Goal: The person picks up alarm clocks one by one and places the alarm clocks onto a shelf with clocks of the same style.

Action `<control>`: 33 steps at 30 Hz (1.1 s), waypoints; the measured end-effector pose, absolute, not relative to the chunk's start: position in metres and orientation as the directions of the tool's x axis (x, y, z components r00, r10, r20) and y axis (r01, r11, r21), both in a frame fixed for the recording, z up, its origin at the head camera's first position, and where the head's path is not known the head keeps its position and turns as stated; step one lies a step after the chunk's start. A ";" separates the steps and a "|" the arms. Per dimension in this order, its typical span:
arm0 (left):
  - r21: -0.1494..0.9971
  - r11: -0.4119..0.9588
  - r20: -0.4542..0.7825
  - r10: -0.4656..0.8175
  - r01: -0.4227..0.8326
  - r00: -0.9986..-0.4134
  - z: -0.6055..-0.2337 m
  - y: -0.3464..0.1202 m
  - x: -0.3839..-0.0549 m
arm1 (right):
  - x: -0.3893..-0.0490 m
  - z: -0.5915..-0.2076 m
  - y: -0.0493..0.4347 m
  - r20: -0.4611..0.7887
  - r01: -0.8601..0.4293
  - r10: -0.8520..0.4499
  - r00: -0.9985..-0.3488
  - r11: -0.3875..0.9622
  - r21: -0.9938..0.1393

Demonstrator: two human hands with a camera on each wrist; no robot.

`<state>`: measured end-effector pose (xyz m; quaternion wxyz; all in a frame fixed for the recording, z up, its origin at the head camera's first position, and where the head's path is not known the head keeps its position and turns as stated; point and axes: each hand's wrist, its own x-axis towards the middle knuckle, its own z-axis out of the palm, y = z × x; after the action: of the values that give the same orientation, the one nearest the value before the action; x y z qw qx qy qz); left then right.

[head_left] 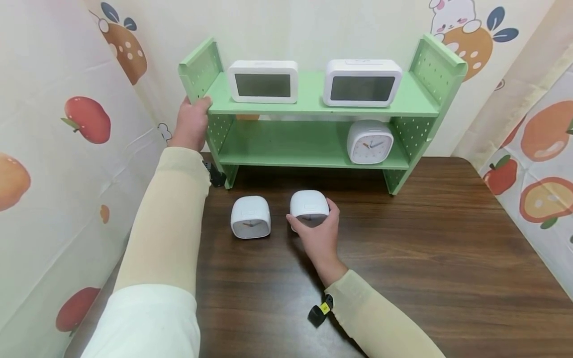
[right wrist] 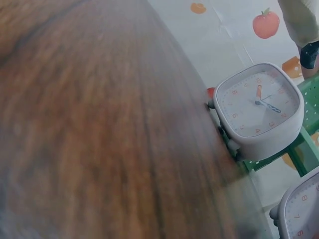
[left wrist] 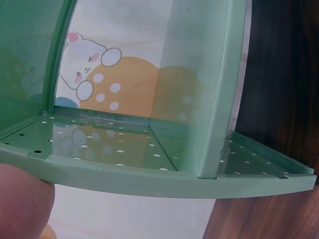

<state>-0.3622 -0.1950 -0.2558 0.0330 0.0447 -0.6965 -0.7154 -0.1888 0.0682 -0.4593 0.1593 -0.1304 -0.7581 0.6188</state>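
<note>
Pale green, a two-tier shelf (head_left: 286, 143) stands along the back edge of a brown wood-grain table (head_left: 447, 248) in my remote head view. The person's left hand (head_left: 190, 124) grips the front edge of its left end panel (head_left: 201, 67). In front of the shelf, toward the table's back edge, the right hand (head_left: 323, 238) pinches a white analog alarm clock (head_left: 309, 200) between thumb and fingers, thumb on its left side; I cannot tell whether its base touches the table. Just beside it, nearer the table's left edge, a matching alarm clock (head_left: 250, 211) stands upright. On the upper tier I see two white digital clocks (head_left: 263, 84) with grey screens, set apart. A third analog clock (head_left: 370, 143) sits at the lower tier's right end.
</note>
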 end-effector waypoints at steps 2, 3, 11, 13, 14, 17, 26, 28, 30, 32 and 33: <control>0.999 -0.030 -0.018 -0.110 -0.014 -0.994 -0.255 -0.195 -0.362 | -0.188 -0.458 0.068 0.082 -0.005 0.394 -0.916 0.194 -0.981; 0.999 -0.031 -0.017 -0.108 -0.014 -0.994 -0.255 -0.195 -0.362 | -0.188 -0.457 0.068 0.080 -0.004 0.393 -0.916 0.191 -0.982; 0.999 -0.039 -0.024 -0.106 -0.020 -0.994 -0.256 -0.197 -0.365 | -0.188 -0.450 0.070 0.104 -0.036 0.402 -0.910 0.174 -0.984; 0.999 -0.036 -0.024 -0.107 -0.020 -0.994 -0.257 -0.197 -0.365 | -0.189 -0.449 0.071 0.114 -0.045 0.405 -0.907 0.176 -0.983; 0.999 -0.036 -0.023 -0.107 -0.019 -0.994 -0.257 -0.197 -0.365 | -0.189 -0.448 0.071 0.118 -0.048 0.406 -0.906 0.179 -0.983; 0.999 -0.036 -0.027 -0.109 -0.024 -0.994 -0.258 -0.197 -0.365 | -0.190 -0.445 0.073 0.116 -0.048 0.404 -0.908 0.176 -0.983; 0.999 -0.037 -0.032 -0.114 -0.028 -0.993 -0.256 -0.196 -0.365 | -0.200 -0.422 0.080 0.139 -0.096 0.383 -0.913 0.129 -0.987; 0.999 -0.038 -0.035 -0.114 -0.031 -0.993 -0.255 -0.196 -0.365 | -0.203 -0.414 0.081 0.167 -0.127 0.377 -0.911 0.129 -0.983; 0.999 -0.035 -0.038 -0.115 -0.034 -0.993 -0.255 -0.195 -0.365 | -0.206 -0.406 0.082 0.197 -0.156 0.369 -0.908 0.138 -0.978; 0.999 -0.034 -0.036 -0.115 -0.033 -0.993 -0.255 -0.196 -0.365 | -0.210 -0.397 0.082 0.221 -0.179 0.355 -0.908 0.148 -0.973; 0.999 -0.033 -0.035 -0.116 -0.032 -0.993 -0.255 -0.196 -0.365 | -0.213 -0.393 0.082 0.233 -0.190 0.348 -0.908 0.152 -0.970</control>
<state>-0.3648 -0.1956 -0.2553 0.0293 0.0529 -0.6949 -0.7166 -0.2129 0.0818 -0.3927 0.2074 -0.0539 -0.7300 0.6490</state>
